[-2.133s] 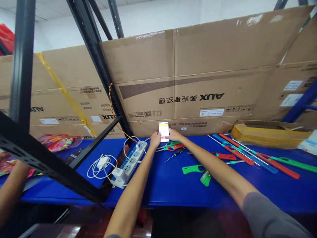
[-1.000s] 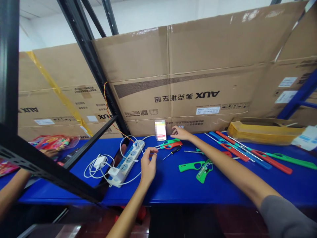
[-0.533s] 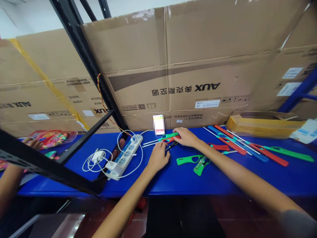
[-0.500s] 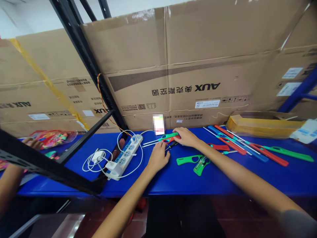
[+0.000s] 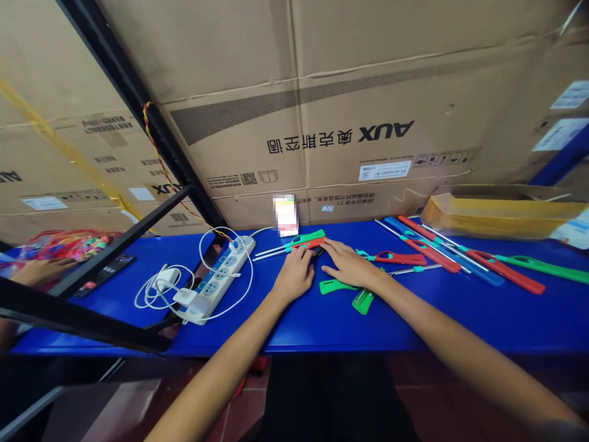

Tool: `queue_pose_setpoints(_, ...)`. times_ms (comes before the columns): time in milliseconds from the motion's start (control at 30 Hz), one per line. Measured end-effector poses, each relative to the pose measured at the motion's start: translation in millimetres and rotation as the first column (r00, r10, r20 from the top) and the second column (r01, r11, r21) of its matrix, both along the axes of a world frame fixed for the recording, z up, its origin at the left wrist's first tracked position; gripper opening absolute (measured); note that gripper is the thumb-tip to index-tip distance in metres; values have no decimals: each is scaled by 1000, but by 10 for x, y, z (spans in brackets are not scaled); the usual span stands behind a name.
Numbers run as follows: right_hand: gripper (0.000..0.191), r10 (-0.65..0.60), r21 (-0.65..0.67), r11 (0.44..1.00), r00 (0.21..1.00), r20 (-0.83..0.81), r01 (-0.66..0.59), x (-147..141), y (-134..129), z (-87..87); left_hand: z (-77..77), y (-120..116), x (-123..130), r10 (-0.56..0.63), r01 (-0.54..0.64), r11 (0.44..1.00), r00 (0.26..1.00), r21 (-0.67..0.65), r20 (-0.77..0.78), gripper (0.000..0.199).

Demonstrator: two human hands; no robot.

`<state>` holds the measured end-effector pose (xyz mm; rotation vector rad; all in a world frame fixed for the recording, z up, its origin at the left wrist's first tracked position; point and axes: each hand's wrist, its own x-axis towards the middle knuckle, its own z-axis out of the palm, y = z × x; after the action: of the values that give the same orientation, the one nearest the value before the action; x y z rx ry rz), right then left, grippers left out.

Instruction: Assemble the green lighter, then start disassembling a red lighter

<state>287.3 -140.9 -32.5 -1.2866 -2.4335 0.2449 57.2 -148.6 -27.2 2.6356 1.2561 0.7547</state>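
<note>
A green utility lighter (image 5: 313,236) and a red one (image 5: 313,244) lie side by side, their metal tubes pointing left. My left hand (image 5: 295,274) rests just below them, fingers bent onto a small dark object (image 5: 317,252) that is mostly hidden. Facing it, my right hand (image 5: 344,263) lies low over the table, fingers stretched out towards the dark object and thumb apart. Under my right wrist are an opened green lighter shell (image 5: 363,302) and another green handle (image 5: 334,286). A red lighter (image 5: 400,258) lies beyond that forearm.
Several red, blue and green lighters (image 5: 506,276) lie on the right, before a yellow-taped box (image 5: 488,215). A power strip (image 5: 221,276) with white cables stands left, beside a black rack post (image 5: 179,178). Another person's hand (image 5: 43,270) is far left. Cardboard (image 5: 322,104) walls the back.
My right hand has come off the green lighter and moved down towards my left hand. My left hand stays near the lighters. The view has tilted down, and the other person's hand has shifted.
</note>
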Motion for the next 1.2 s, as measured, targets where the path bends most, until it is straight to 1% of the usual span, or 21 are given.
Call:
queue_pose_setpoints(67,70,12,13,1000,1000,-12,-12,24,-7,-15,-14,27,-21,1,-1,1000,1000,-5,10,34)
queue_pose_setpoints(167,73,9,19,1000,1000,-27,-9,39,-27,-84,-22,59,-80,3,-2,1000,1000,-20,24,38)
queue_pose_setpoints(267,75,2,4,1000,1000,-20,-1,16,-29,-169,-16,75,-151,16,-16,1000,1000,-27,16,35)
queue_pose_setpoints(367,75,-1,-2,1000,1000,4,1,-9,-8,-196,-9,82,-192,48,-48,998,999,-30,1,30)
queue_pose_setpoints(533,72,0,15,1000,999,38,0,-24,-10,-146,-6,85,-167,115,-116,992,993,-51,-24,20)
queue_pose_setpoints(633,70,-9,37,999,999,52,7,-43,-33,-112,2,86,-126,134,-137,989,990,-55,-53,25)
queue_pose_setpoints(767,68,-11,64,998,997,81,6,-70,-23,-34,10,110,-71,161,-171,983,979,-68,-129,27)
queue_pose_setpoints(867,60,-10,83,997,997,81,4,-70,-2,24,14,152,-47,168,-185,980,968,-78,-188,34)
queue_pose_setpoints(933,56,-6,88,996,997,72,-1,-60,-2,46,25,188,-54,154,-175,981,965,-84,-213,38)
queue_pose_setpoints(1000,52,-5,91,996,998,58,0,-48,-14,59,49,226,-81,132,-155,983,967,-94,-219,33)
queue_pose_setpoints(1100,40,-15,90,996,999,39,11,-40,-35,71,95,277,-145,105,-131,985,973,-115,-206,14)
queue_pose_setpoints(1133,35,-24,93,995,999,33,21,-38,-38,76,106,291,-168,107,-131,984,975,-117,-193,12)
queue_pose_setpoints(1200,30,-44,101,994,999,19,41,-28,-33,97,118,311,-209,114,-134,984,979,-113,-168,14)
